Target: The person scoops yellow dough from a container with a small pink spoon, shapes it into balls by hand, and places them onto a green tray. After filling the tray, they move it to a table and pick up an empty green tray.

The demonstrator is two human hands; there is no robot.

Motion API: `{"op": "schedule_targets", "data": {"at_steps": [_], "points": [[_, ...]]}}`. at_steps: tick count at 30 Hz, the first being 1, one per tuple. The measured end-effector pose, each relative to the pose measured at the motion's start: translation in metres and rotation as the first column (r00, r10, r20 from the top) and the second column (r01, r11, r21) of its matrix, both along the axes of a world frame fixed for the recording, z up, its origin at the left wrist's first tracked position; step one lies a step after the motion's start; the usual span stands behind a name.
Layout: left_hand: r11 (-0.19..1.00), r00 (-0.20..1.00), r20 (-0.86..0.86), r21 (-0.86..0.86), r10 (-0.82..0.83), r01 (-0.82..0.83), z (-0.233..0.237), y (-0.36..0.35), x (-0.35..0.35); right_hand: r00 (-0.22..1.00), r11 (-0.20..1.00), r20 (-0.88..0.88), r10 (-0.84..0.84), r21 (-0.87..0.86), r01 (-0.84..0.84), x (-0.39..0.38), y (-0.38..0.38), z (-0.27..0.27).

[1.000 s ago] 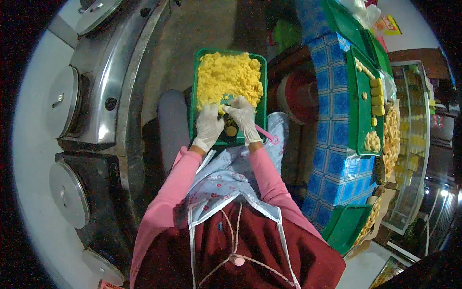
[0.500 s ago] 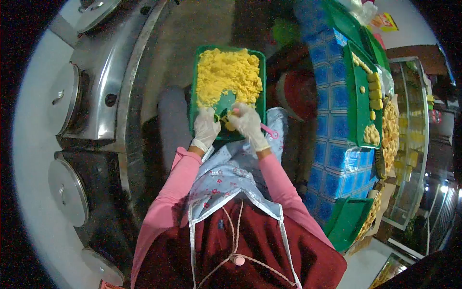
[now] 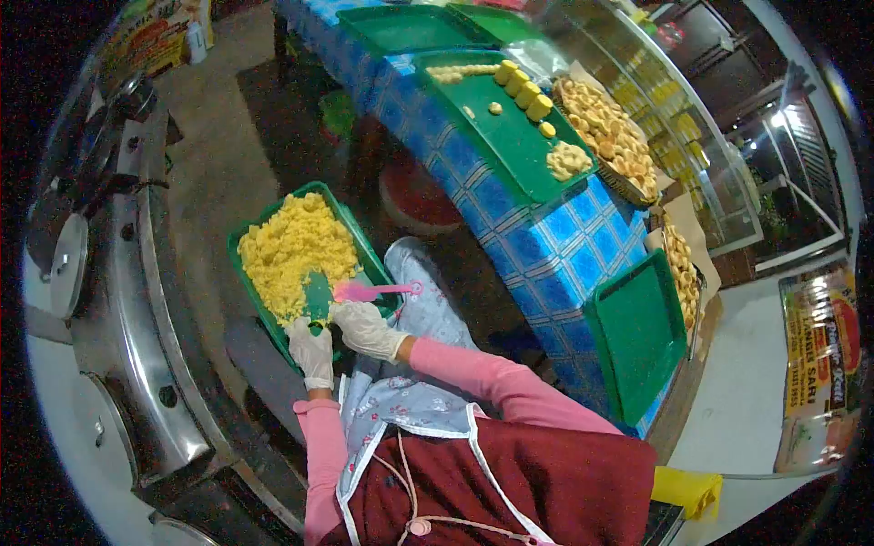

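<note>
On my lap, a green tray (image 3: pixel 349 218) holds a heap of crumbly yellow mixture (image 3: pixel 296 246), with a bare patch near my hands. My gloved left hand (image 3: pixel 312 353) is closed at the tray's near end around a small dark green piece, whose kind I cannot make out. Close beside it, my gloved right hand (image 3: pixel 367 333) has its fingers curled together low over the tray; whatever is in them is hidden. A pink spatula (image 3: pixel 375 289) lies just beyond the right hand, its handle crossing the tray's right rim.
To the right, a table with a blue checked cloth (image 3: pixel 510 264) bears a green tray (image 3: pixel 510 155) with yellow cylinders and dough pieces, a heap of pastries (image 3: pixel 605 127), and another green tray (image 3: pixel 637 337). A steel counter (image 3: pixel 150 364) with round lids runs along the left.
My view has swung toward the table on the right, so the lap tray appears further left and tilted. Both hands stay close together at the tray's near end; the pink spatula now shows more fully.
</note>
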State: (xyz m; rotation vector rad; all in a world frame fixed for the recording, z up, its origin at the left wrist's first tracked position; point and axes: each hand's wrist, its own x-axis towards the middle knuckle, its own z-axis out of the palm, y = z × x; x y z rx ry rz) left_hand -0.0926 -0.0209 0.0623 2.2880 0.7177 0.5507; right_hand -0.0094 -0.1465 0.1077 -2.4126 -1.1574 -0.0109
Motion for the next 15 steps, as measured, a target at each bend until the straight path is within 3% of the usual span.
{"op": "schedule_targets", "data": {"at_steps": [1,2,4,7,8,9,10,12,13,15], "points": [[1.0,1.0,0.012,0.013,-0.003,0.003,-0.005,0.001,-0.001,1.0,1.0,-0.015,0.019,0.01,-0.019,0.001,-0.004,0.022],[1.0,1.0,0.021,0.024,-0.005,0.004,-0.007,0.002,0.0,0.992,0.981,-0.121,0.023,-0.191,-0.046,0.009,-0.002,0.065],[1.0,1.0,0.004,0.015,-0.015,0.015,-0.005,0.003,-0.002,0.985,0.952,-0.154,0.071,-0.284,-0.113,0.034,-0.002,0.121],[0.999,0.999,-0.006,0.022,-0.038,0.039,0.003,0.004,-0.004,0.992,0.968,-0.047,0.119,-0.218,-0.126,0.089,-0.019,0.207],[0.999,0.999,-0.007,0.029,-0.045,0.045,0.005,0.004,-0.004,0.99,0.934,-0.135,0.042,-0.348,-0.087,0.104,-0.021,0.265],[0.999,0.999,-0.013,0.021,-0.047,0.047,0.003,0.005,-0.005,0.983,0.969,-0.172,0.066,-0.225,-0.104,0.124,-0.039,0.294],[0.999,0.999,-0.016,0.011,-0.044,0.044,0.002,0.004,-0.005,0.995,0.979,-0.08,0.062,-0.189,-0.076,0.157,-0.061,0.301],[1.0,0.999,-0.017,-0.006,-0.027,0.027,0.002,0.005,-0.003,0.975,0.971,-0.106,-0.194,-0.162,0.175,0.192,-0.102,0.348],[1.0,1.0,-0.015,-0.017,-0.016,0.016,0.004,0.004,-0.003,0.972,0.971,0.156,-0.177,-0.134,0.198,0.21,-0.128,0.355],[1.0,1.0,-0.008,-0.026,-0.011,0.011,0.002,0.003,-0.003,0.894,0.879,0.255,-0.368,-0.219,0.424,0.234,-0.159,0.375]]}}
